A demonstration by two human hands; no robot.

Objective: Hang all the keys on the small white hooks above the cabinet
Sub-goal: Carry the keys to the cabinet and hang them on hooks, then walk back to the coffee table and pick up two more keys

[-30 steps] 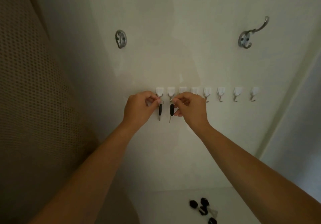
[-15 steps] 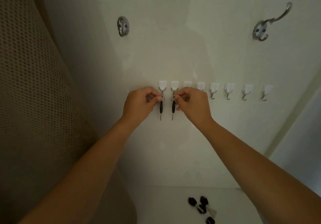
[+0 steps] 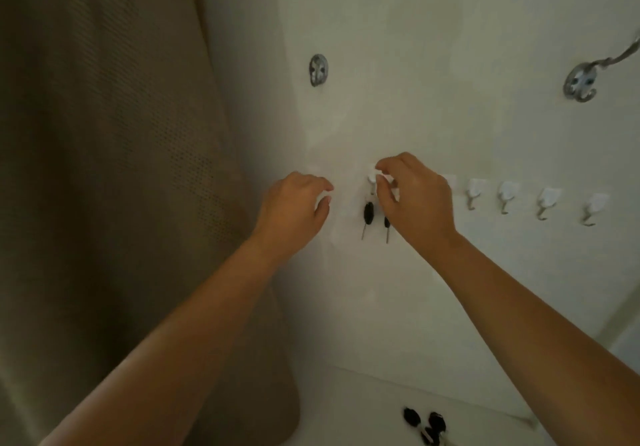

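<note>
Two black-headed keys hang on the wall from the leftmost small white hooks: one key (image 3: 367,215) hangs free below its hook (image 3: 372,179), the other key (image 3: 387,225) is partly hidden behind my right hand (image 3: 417,199). That hand's fingers are apart near the hooks and hold nothing. My left hand (image 3: 294,208) is off to the left of the keys, fingers loosely spread, empty. Several bare white hooks (image 3: 508,192) run in a row to the right. A cluster of black keys (image 3: 427,425) lies on the white cabinet top (image 3: 346,411) below.
A beige perforated curtain or fabric (image 3: 104,168) fills the left side. Two chrome coat hooks sit higher on the wall, one at the middle (image 3: 318,69) and one at the right (image 3: 585,82).
Both hands have let go of the two keys, which now hang on the hooks. My left hand moved left, away from its key. The view shifted left and down.
</note>
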